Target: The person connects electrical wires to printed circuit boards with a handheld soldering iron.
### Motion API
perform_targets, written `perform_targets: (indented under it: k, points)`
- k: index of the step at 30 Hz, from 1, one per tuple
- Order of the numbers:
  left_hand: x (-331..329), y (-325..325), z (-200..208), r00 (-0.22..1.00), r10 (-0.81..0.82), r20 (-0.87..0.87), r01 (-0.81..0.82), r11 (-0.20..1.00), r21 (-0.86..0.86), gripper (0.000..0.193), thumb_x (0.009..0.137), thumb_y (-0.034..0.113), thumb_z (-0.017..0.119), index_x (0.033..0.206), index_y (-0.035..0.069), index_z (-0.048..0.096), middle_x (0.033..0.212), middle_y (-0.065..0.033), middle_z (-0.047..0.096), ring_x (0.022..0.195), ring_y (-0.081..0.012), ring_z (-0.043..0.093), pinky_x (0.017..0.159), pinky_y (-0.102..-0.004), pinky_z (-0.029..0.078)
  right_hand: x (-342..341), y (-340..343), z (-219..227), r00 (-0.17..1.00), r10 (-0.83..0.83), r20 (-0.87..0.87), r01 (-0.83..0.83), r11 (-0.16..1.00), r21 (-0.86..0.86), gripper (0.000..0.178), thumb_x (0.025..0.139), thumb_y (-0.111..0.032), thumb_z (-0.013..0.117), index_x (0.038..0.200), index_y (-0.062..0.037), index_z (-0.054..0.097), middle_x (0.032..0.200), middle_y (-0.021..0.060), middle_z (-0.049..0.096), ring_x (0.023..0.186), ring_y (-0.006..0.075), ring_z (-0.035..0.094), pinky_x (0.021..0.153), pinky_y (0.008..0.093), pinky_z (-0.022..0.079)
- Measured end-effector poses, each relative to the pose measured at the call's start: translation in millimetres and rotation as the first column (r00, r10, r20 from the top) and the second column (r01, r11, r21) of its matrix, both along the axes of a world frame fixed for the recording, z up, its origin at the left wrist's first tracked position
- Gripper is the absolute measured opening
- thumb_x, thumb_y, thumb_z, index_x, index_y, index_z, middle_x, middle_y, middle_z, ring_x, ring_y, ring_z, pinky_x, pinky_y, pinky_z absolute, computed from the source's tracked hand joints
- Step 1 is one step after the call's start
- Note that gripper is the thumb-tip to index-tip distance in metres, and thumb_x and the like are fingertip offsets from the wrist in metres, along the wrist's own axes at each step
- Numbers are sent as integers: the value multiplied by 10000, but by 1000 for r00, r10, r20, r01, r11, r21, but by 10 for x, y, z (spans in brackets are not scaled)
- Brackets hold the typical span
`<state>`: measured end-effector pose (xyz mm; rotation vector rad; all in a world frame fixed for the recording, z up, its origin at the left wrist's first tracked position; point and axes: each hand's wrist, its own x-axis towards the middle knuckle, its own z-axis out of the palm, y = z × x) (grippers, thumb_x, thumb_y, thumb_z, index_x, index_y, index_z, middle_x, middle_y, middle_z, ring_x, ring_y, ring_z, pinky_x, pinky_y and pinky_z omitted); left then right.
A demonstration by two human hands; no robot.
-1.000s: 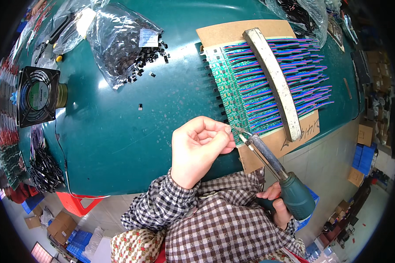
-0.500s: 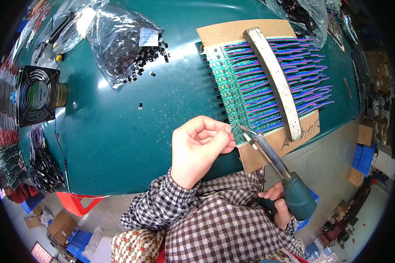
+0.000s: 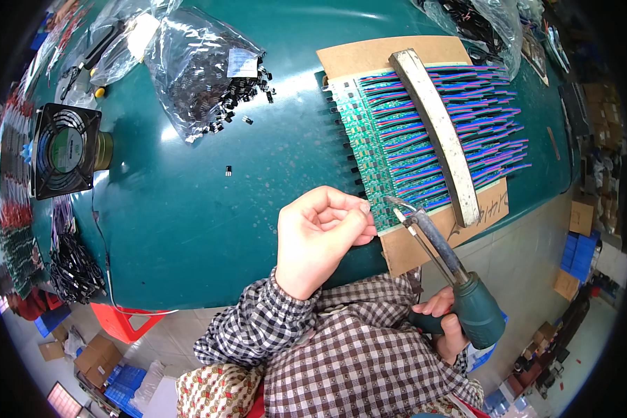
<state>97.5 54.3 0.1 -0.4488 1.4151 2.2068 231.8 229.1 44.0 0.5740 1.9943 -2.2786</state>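
Note:
My left hand [image 3: 320, 233] is closed in a pinch at the near left corner of a green circuit board panel [image 3: 370, 150]; whatever its fingertips hold is hidden. Small black components stick out along the panel's left edge. Rows of blue, red and black wires [image 3: 414, 143] run rightward from the boards. Wrapped round the dark green handle of a soldering gun [image 3: 439, 244] is my right hand [image 3: 447, 324], partly hidden by the tool. The gun's bent tip is at the panel's near end, just right of my left fingertips, with a thin feed tube beside it.
A pale, worn bar [image 3: 442, 132] lies across the wires, with brown cardboard [image 3: 397, 56] beneath the panel. A clear bag [image 3: 195, 73] spills black components at the back left; one component [image 3: 228, 171] lies alone. A fan [image 3: 64, 150] stands left, near bundled wires [image 3: 73, 268].
The whole view has shifted slightly. The soldering gun's tip has moved very little at the panel's near end; both hands keep their grips.

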Motion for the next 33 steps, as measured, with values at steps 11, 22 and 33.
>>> perform_targets:
  k: [11, 22, 33]
  points:
    - [-5, -17, 11, 999, 22, 24, -23, 999, 38, 106, 800, 51, 579, 834, -45, 550, 749, -108, 610, 656, -153, 613, 607, -255, 530, -60, -16, -6, 998, -32, -53, 24, 989, -146, 244, 792, -196, 566, 889, 11, 481, 833, 79, 436, 801, 202, 489, 779, 432, 471]
    - [12, -773, 221, 797, -162, -582, -419, 546, -725, 151, 769, 27, 605, 905, -22, 561, 790, -45, 575, 638, -85, 509, 588, -201, 433, -265, -54, 41, 993, -47, -106, 46, 999, -11, 375, 831, -289, 534, 1003, 21, 410, 767, 61, 427, 721, 159, 484, 674, 316, 502]
    - [-375, -974, 120, 851, -351, -392, -346, 187, -919, 112, 700, 20, 618, 721, -3, 510, 653, -68, 545, 553, -124, 533, 541, -247, 447, -304, -35, -126, 978, -53, -200, 33, 994, -100, 421, 823, -308, 529, 1025, 43, 416, 758, 70, 449, 694, 172, 503, 640, 345, 527]
